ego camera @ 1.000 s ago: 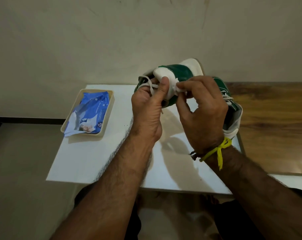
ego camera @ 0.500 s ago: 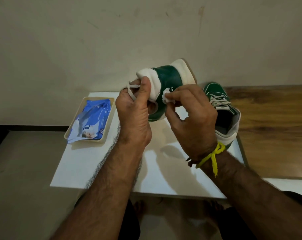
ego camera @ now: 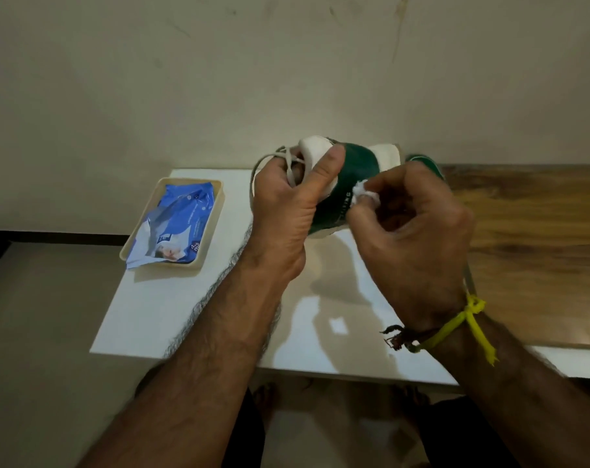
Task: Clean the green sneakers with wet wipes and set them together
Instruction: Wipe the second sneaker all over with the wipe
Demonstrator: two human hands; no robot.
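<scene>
Right hand: pinches a small white wipe against the green side.
Left hand: grips the sneaker at its heel, above the bench.
Handling: probably light, sole stiff, upper soft; heel gives firm hold.
Second sneaker: on the bench, mostly hidden.

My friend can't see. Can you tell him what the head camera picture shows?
A left hand holds up a green sneaker while the right hand rubs a wipe on its side. The wipes pack lies in a tray on the white table.
</scene>
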